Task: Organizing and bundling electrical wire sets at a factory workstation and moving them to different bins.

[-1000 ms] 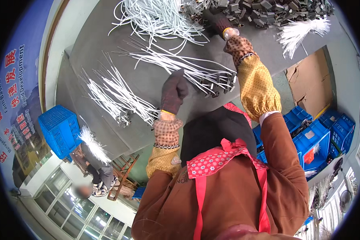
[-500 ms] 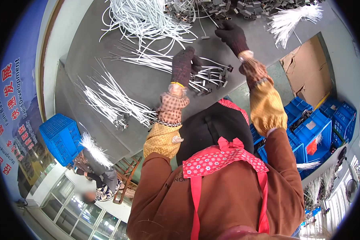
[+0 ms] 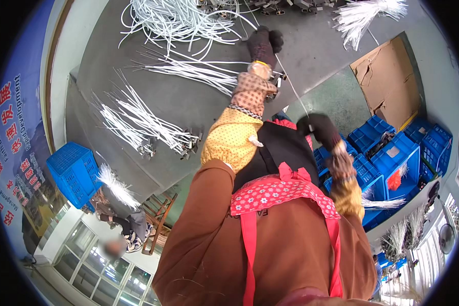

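A thin white wire (image 3: pixel 291 84) runs taut and slanting between my two gloved hands. My left hand (image 3: pixel 264 43), in a dark glove, is closed around its upper part, near the far pile of loose white wires (image 3: pixel 181 25). My right hand (image 3: pixel 320 128), also dark-gloved, is closed on the wire's lower end, close to my body; a small metal piece shows at its fingers. Beneath my left forearm lies a bundle of white wires (image 3: pixel 194 73) with small metal blocks (image 3: pixel 276 84) at its right end, partly hidden by the sleeve. Two similar bundles (image 3: pixel 150 120) lie to the left.
A heap of small metal blocks (image 3: pixel 285 6) and a white wire bunch (image 3: pixel 367 18) are at the table's far side. Blue crates (image 3: pixel 392 153) and cardboard (image 3: pixel 387 76) stand to the right. A blue basket (image 3: pixel 72 173) and a seated person (image 3: pixel 130 224) are at left.
My right hand has come from the metal-block heap down toward my body, drawing a wire with it. My left hand has left the bundle, moved up and right, and closed on that wire.
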Motion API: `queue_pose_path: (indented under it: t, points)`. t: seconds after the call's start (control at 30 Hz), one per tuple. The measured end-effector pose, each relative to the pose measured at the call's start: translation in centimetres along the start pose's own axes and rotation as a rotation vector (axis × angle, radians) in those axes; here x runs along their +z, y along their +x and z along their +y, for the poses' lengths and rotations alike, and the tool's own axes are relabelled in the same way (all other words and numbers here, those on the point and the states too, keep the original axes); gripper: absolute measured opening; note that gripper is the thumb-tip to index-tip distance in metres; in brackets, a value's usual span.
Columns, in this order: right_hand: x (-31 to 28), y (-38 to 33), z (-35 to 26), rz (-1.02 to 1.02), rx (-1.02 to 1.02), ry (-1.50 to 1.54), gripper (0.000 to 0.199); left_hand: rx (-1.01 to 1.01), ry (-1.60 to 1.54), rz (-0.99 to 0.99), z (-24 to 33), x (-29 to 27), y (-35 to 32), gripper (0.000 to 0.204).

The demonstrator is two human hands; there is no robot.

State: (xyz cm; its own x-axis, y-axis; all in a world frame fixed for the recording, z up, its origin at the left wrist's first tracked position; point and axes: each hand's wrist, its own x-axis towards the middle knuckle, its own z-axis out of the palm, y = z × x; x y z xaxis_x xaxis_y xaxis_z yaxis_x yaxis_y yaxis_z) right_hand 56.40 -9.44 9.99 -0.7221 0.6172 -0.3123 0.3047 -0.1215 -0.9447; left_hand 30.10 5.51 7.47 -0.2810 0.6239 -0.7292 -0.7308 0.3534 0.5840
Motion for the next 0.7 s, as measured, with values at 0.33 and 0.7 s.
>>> queue_pose_path:
  t: [0.33,0.7]
  points:
    - [-6.4,-18.4,3.3,0.061,0.144,-0.598,0.011,0.341,-0.113,-0.276,7.3,-5.0,-0.4,0.035]
    - [-10.6,-17.0,3.9,0.022,-0.124,-0.814,0.033,0.226,-0.161,-0.421,8.8,-7.6,2.1,0.03]
